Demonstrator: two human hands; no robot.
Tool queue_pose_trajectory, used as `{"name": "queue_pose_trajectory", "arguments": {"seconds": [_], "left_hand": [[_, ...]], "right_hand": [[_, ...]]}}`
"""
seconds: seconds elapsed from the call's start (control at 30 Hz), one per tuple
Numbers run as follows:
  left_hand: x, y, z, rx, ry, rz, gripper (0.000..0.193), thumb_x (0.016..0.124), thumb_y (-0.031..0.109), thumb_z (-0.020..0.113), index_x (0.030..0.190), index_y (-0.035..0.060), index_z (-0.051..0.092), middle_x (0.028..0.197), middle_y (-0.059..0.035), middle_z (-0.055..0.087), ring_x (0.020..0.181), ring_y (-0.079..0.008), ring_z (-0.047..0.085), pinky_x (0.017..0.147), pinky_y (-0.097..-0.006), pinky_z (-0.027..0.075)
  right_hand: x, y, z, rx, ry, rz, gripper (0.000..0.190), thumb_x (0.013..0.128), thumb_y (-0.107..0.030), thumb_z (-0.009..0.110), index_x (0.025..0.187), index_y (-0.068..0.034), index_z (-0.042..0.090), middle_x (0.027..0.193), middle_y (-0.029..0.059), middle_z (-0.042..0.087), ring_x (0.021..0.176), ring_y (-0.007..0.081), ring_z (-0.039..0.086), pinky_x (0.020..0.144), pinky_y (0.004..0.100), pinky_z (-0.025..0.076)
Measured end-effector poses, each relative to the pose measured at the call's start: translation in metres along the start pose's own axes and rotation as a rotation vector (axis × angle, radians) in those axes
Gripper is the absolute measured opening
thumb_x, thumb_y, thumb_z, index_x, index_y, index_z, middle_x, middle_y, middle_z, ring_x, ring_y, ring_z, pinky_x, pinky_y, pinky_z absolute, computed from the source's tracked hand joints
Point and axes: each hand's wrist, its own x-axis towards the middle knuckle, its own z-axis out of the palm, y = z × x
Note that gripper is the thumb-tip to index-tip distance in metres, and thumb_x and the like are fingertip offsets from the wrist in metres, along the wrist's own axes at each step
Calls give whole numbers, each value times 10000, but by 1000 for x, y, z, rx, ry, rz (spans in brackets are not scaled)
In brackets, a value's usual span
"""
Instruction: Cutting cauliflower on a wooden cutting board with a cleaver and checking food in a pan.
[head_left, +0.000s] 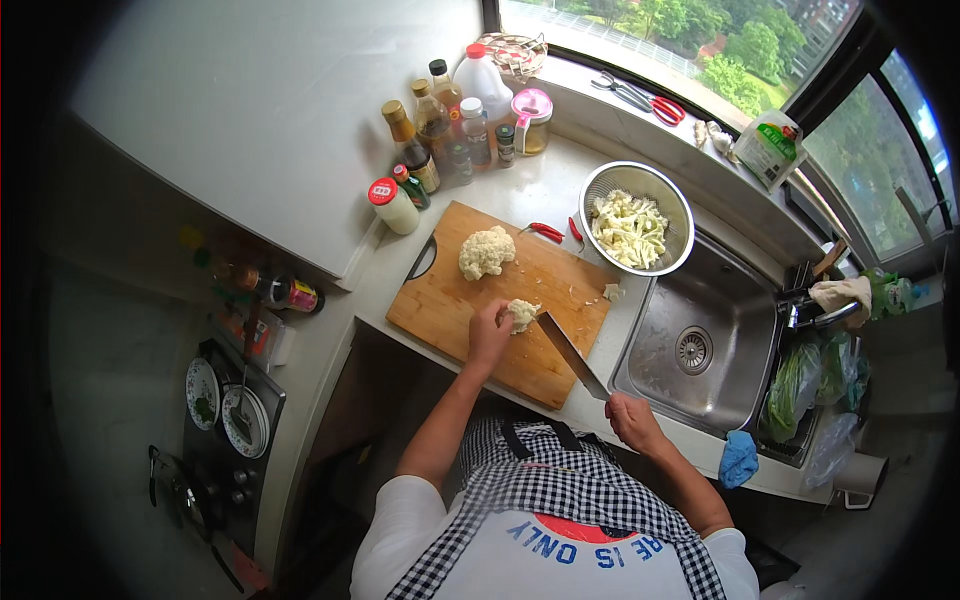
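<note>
My left hand (490, 334) holds a small cauliflower floret (523, 316) on the wooden cutting board (450, 315). In my right hand (634, 422) is the handle of a kitchen knife (571, 352), whose broad blade points up and left, its tip close to the floret's right side. A larger piece of cauliflower (487, 253) rests on the upper left of the board. Small white scraps lie on the board's right part. Cut cauliflower fills part of a metal colander (636, 218) behind the board, and red chillies (546, 232) lie by the board's far edge.
A steel sink (694, 345) adjoins the board's right side, with a blue cloth (739, 459) at the counter's front edge. Bottles and a red-lidded jar (394, 206) stand at the back left. Bagged greens (795, 390) lie right of the sink. Plates (245, 421) sit at the stove, far left.
</note>
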Motion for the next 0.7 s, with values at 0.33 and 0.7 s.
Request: {"name": "queue_pose_trajectory", "arguments": {"seconds": [0.33, 0.7], "left_hand": [[-22, 9, -4, 459, 309, 552, 215, 767, 25, 671, 961, 33, 577, 962, -141, 581, 812, -303, 580, 735, -399, 472], [-12, 18, -1, 297, 382, 177, 224, 806, 118, 665, 995, 43, 570, 942, -116, 562, 780, -278, 587, 692, -391, 486]], "right_hand": [[10, -9, 14, 18, -24, 33, 485, 1036, -368, 364, 743, -28, 547, 521, 34, 464, 480, 135, 460, 490, 305, 393], [16, -16, 17, 56, 44, 33, 500, 1040, -380, 355, 743, -27, 548, 510, 17, 450, 476, 120, 451, 479, 299, 374]]}}
